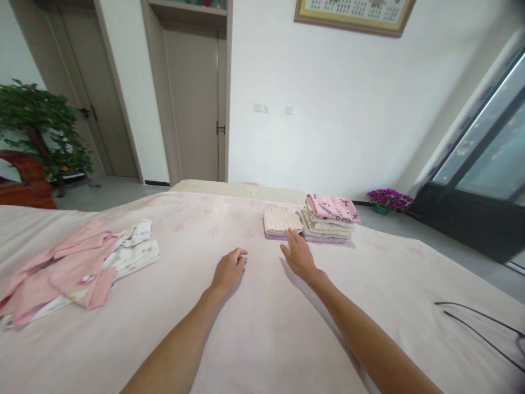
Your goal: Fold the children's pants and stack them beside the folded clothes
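Note:
My right hand (298, 255) reaches forward with its fingers stretched out. Its fingertips are at the near edge of a low pile of folded striped cloth (281, 220), and it grips nothing. Beside that pile, on the right, stands a taller stack of folded clothes (326, 227) with a pink printed garment (333, 208) on top. My left hand (230, 269) is over the bed cover, loosely curled, with a small gap between thumb and fingers and nothing visible in it. Off to the left, a pink top (68, 265) lies unfolded over white patterned clothing (137, 251).
A pale pink floral cover (266, 334) spreads beneath everything. Dark thin-armed glasses (484, 312) lie at the right. Beyond are a wooden armrest (27, 178), a leafy plant (36, 126), doors, a wall and a pot of purple flowers (389, 200).

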A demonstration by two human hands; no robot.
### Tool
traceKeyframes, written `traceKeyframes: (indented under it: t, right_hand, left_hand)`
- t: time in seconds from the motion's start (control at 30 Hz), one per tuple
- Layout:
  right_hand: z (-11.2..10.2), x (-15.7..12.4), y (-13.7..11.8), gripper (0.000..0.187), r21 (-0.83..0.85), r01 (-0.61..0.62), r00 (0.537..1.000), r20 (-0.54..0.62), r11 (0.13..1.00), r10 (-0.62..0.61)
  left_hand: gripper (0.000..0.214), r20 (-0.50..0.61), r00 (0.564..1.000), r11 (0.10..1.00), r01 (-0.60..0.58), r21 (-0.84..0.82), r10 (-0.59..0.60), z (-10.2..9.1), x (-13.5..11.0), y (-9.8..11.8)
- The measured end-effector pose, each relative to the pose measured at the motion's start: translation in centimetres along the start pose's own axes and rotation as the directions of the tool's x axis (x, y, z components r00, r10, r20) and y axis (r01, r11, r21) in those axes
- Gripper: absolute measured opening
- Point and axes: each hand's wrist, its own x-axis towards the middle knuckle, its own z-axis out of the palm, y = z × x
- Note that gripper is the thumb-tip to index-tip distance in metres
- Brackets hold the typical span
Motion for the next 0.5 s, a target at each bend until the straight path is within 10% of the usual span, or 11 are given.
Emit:
traceKeyframes:
  t: [0.33,0.5]
  right_hand:
    - [1.0,-10.4,-2.8,0.061,-0.104,0.094,0.979,0.189,0.99,-0.073]
    - [0.5,-10.3,-2.9,0.059,-0.086,0.087,0.984,0.166,0.992,-0.072]
  left_hand:
    - [0.033,0.074,0.992,0.989,-0.112,0.095,0.105,-1.3,-1.5,-0.3]
    - [0.036,-0.123,0.992,0.972,0.01,0.236,0.02,-7.3,-2.8,-2.8]
